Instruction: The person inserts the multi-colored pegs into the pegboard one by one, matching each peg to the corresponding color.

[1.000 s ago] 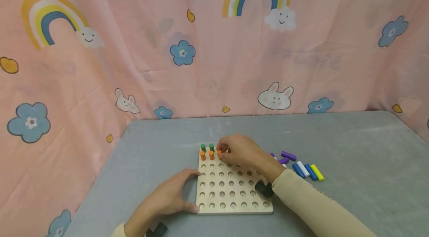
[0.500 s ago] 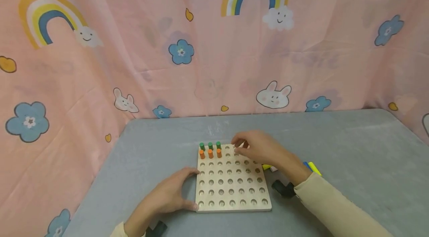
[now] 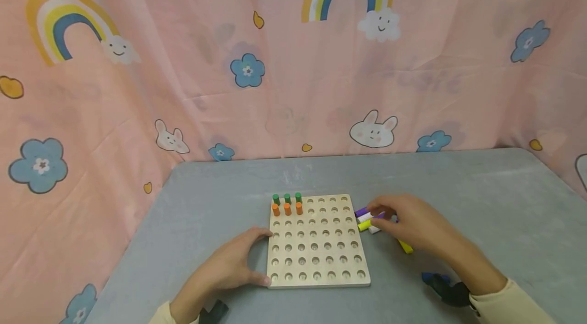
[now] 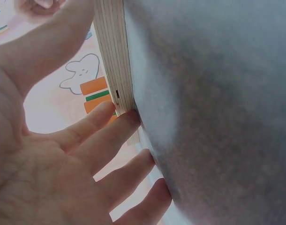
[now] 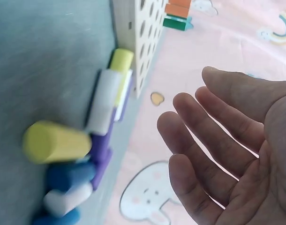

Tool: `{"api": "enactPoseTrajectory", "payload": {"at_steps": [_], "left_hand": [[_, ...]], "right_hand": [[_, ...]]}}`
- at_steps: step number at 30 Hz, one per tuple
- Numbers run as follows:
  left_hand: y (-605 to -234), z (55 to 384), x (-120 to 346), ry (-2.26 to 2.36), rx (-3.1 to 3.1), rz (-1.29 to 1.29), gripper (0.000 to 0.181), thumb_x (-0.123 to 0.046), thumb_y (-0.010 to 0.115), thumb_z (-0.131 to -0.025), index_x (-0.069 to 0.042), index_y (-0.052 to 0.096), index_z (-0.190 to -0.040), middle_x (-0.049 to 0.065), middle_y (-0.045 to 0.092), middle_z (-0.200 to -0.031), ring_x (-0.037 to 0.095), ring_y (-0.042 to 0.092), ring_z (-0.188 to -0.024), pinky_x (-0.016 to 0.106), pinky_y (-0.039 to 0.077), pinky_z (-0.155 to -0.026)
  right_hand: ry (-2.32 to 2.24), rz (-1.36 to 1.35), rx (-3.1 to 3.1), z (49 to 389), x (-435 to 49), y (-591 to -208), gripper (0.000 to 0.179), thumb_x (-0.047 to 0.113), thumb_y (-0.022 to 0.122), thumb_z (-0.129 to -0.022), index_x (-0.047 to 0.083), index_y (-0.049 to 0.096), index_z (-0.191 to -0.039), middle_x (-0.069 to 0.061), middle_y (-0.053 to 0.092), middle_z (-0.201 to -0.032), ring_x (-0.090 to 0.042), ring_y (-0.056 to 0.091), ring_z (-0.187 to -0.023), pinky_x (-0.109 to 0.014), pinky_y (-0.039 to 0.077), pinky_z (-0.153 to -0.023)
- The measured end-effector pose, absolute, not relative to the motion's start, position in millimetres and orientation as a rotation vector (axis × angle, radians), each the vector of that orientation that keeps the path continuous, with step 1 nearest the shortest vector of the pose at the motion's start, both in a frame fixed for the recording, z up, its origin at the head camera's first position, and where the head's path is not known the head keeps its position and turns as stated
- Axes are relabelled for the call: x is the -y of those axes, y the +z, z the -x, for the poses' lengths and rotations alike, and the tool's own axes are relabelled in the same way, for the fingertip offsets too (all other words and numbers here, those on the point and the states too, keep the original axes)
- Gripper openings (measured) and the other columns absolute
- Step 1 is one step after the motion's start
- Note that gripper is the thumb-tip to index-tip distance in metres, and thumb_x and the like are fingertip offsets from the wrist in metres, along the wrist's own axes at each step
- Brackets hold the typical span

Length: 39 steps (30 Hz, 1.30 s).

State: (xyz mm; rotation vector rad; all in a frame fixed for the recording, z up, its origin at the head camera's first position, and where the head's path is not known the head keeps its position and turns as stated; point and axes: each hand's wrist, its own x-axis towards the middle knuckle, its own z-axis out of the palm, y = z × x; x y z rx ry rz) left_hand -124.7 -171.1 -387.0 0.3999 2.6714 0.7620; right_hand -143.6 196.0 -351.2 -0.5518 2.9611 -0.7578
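A square wooden pegboard with rows of round holes lies on the grey table. Three green pegs stand at the left of its back row, and three orange pegs stand in the row before them. My left hand touches the board's left edge, thumb near the front corner and fingers extended farther back. To the right of the board my right hand is over loose pegs, partly hiding them. In the right wrist view its fingers are spread and hold nothing; a yellow peg and a white peg lie apart from them.
Loose purple, white and yellow pegs lie beside the board's right edge. Another yellow peg shows under the right hand, and blue pegs appear in the right wrist view. A pink patterned curtain hangs behind the table.
A third green peg has been set into the back row, and the right hand has let go. It has moved right, from the board to above the loose pegs. The left hand stays put.
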Motion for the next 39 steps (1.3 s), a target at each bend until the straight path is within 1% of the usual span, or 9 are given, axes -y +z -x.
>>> {"api": "enactPoseTrajectory", "payload": {"at_steps": [6,12,14,18,23,27,32,35,39], "left_hand": [[-388,125,171,0.752,-2.673,-0.404,0.093,-0.039,0.094,-0.058,-0.022,0.051,-0.139,0.004,0.052,-0.149,0.033,0.045,-0.141,0.058,0.038,-0.113],[-387,126,172,0.755,-2.677,-0.389,0.093,-0.039,0.094,-0.058,-0.023,0.051,-0.139,0.004,0.051,-0.149,0.033,0.044,-0.142,0.058,0.037,-0.114],[-387,126,172,0.755,-2.678,-0.391,0.093,-0.039,0.094,-0.058,-0.023,0.051,-0.139,0.004,0.051,-0.149,0.033,0.044,-0.142,0.058,0.037,-0.114],[-387,126,171,0.762,-2.675,-0.408,0.093,-0.041,0.094,-0.058,-0.023,0.051,-0.139,0.003,0.051,-0.149,0.032,0.044,-0.142,0.057,0.037,-0.114],[-388,125,171,0.777,-2.672,-0.413,0.092,-0.041,0.094,-0.058,-0.023,0.052,-0.138,0.004,0.052,-0.148,0.033,0.045,-0.141,0.058,0.037,-0.114],[-390,125,172,0.787,-2.668,-0.415,0.092,-0.04,0.094,-0.059,-0.022,0.051,-0.139,0.005,0.052,-0.149,0.034,0.044,-0.141,0.058,0.036,-0.114],[-389,124,171,0.794,-2.669,-0.417,0.093,-0.039,0.094,-0.058,-0.021,0.051,-0.138,0.006,0.052,-0.148,0.034,0.044,-0.141,0.059,0.036,-0.114],[-387,124,172,0.808,-2.67,-0.44,0.092,-0.038,0.095,-0.059,-0.02,0.052,-0.138,0.006,0.052,-0.148,0.034,0.045,-0.141,0.058,0.037,-0.114],[-387,124,171,0.808,-2.669,-0.429,0.091,-0.037,0.095,-0.059,-0.02,0.052,-0.137,0.006,0.052,-0.147,0.034,0.045,-0.141,0.057,0.037,-0.114]], "right_hand": [[-0.679,0.464,-2.969,132,-219,-361,0.023,0.027,0.074,-0.089,0.019,0.072,-0.111,0.005,0.073,-0.106,-0.008,0.064,-0.085,-0.032,0.052,-0.072],[-0.624,0.376,-2.944,129,-235,-369,0.023,0.029,0.075,-0.088,0.022,0.072,-0.11,0.007,0.072,-0.103,-0.009,0.062,-0.085,-0.032,0.051,-0.07],[-0.613,0.333,-2.934,130,-241,-370,0.025,0.03,0.075,-0.088,0.021,0.071,-0.111,0.006,0.072,-0.104,-0.01,0.062,-0.086,-0.033,0.053,-0.071],[-0.572,0.281,-2.934,132,-254,-370,0.03,0.03,0.074,-0.089,0.02,0.07,-0.116,0.003,0.073,-0.104,-0.013,0.063,-0.087,-0.034,0.053,-0.069],[-0.542,0.336,-2.953,138,-271,-369,0.032,0.027,0.075,-0.087,0.016,0.07,-0.117,0.0,0.074,-0.105,-0.015,0.065,-0.088,-0.033,0.053,-0.067],[-0.509,0.459,-2.902,139,-276,-372,0.038,0.034,0.08,-0.082,0.019,0.07,-0.116,0.007,0.073,-0.103,-0.007,0.064,-0.085,-0.029,0.055,-0.069],[-0.558,0.564,-2.751,131,-275,-381,0.038,0.047,0.076,-0.082,0.027,0.069,-0.114,0.018,0.07,-0.102,0.007,0.059,-0.084,-0.02,0.053,-0.071],[-0.586,0.595,-2.666,125,-279,-385,0.041,0.053,0.074,-0.082,0.028,0.07,-0.113,0.019,0.07,-0.104,0.009,0.058,-0.087,-0.02,0.053,-0.073],[-0.602,0.664,-2.603,120,-288,-388,0.046,0.056,0.075,-0.078,0.028,0.069,-0.114,0.019,0.071,-0.107,0.009,0.059,-0.09,-0.02,0.053,-0.073]]}}
